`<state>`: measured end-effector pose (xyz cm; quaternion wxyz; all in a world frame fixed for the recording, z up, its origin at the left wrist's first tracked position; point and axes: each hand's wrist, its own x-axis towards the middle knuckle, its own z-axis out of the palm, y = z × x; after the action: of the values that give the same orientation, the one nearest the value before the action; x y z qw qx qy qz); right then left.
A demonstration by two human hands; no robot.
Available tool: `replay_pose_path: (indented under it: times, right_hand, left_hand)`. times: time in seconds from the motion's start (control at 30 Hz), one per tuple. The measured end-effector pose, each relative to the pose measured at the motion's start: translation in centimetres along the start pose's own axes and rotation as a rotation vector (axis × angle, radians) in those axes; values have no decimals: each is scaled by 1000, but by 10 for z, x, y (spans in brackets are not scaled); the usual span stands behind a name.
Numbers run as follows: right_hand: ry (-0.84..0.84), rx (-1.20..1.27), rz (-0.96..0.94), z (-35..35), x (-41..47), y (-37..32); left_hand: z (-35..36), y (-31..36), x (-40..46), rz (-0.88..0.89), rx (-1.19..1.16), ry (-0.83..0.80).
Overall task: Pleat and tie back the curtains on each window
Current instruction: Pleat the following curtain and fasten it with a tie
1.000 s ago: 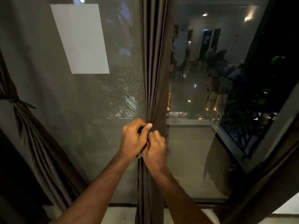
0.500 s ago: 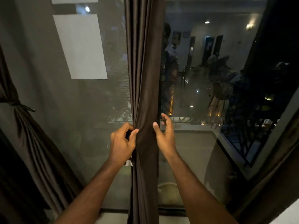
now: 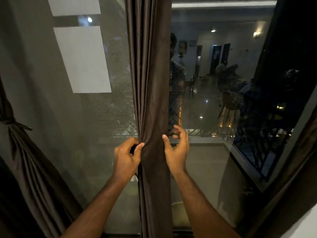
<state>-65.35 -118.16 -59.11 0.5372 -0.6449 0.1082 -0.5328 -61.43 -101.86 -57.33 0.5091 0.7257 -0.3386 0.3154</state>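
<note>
A dark brown curtain (image 3: pixel 151 83) hangs gathered in a narrow column down the middle of the window. My left hand (image 3: pixel 126 158) grips the folds at its left edge, fingers curled round the gathered cloth. My right hand (image 3: pixel 176 148) is at the curtain's right edge, thumb pressed on the cloth and fingers loosely bent behind it. A second brown curtain (image 3: pixel 29 169) at the far left is tied back with a knotted band (image 3: pixel 10 121).
The window glass (image 3: pixel 214 160) to the right reflects a lit room with people in it. A mesh screen (image 3: pixel 103 117) covers the left pane. A dark window frame (image 3: pixel 291 177) runs diagonally at the right, with a railing outside.
My hands, bunched together on the curtain a second ago, have parted to its two edges. The gathered cloth between them is spread wider, and the view has tilted up slightly.
</note>
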Motion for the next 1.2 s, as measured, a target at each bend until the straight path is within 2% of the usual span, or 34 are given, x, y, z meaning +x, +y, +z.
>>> replay_pose_path:
  times: [0.07, 0.2, 0.4, 0.57, 0.63, 0.77, 0.87, 0.97, 1.1, 1.2]
  right_hand:
    - [-12, -13, -38, 2, -2, 1]
    - [-200, 72, 152, 7, -2, 4]
    - [-290, 47, 236, 7, 0, 10]
    - [-265, 103, 325, 11, 8, 13]
    - [-300, 200, 364, 14, 12, 11]
    - [-362, 218, 319, 14, 10, 7]
    - [-424, 260, 313, 14, 4, 5]
    - [-514, 401, 347, 16, -3, 0]
    - [-444, 468, 405, 20, -1, 1]
    - [-412, 330, 334, 20, 0, 4]
  left_hand:
    - [1, -1, 0, -7, -5, 15]
    - [-1, -1, 2, -36, -64, 24]
    - [-3, -8, 3, -191, -165, 27]
    - [-9, -8, 4, -158, -193, 10]
    - [-14, -9, 4, -165, -179, 27]
    - [-27, -17, 8, -125, -73, 112]
    - [-36, -27, 13, -118, -29, 118]
    - [-43, -35, 16, -143, -62, 105]
    - [-49, -36, 17, -167, -81, 80]
    - [-52, -35, 18, -142, -53, 99]
